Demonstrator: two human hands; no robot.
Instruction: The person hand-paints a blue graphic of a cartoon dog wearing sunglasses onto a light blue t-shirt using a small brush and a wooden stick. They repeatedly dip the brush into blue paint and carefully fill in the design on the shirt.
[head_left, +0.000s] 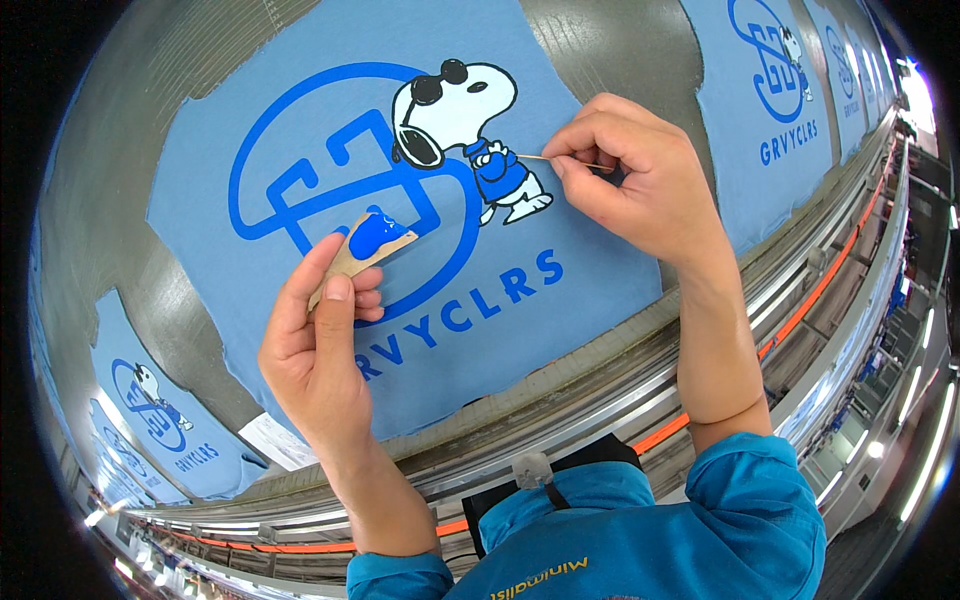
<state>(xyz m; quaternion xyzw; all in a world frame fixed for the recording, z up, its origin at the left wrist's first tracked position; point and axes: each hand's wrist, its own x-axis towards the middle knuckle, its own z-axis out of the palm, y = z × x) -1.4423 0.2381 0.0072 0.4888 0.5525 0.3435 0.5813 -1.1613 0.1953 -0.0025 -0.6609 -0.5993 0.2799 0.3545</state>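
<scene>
A light blue fabric panel (610,260) lies on a metal surface, printed with a darker blue emblem, lettering and a black-and-white cartoon dog (480,95) in sunglasses. My left hand (315,350) grips a small piece of brown cardboard (340,270) carrying a blob of bright blue paint (375,232), held over the emblem. My right hand (640,190) pinches a thin stick (535,156), its tip at the dog's blue-clothed body near the white paws. Part of the stick passes behind my fingers.
Similar printed panels (760,180) continue along the metal surface (600,40) to the right and lower left (140,390). A white sheet (270,440) shows beside a left panel. Along the near edge run metal rails (630,410) and an orange strip (660,435).
</scene>
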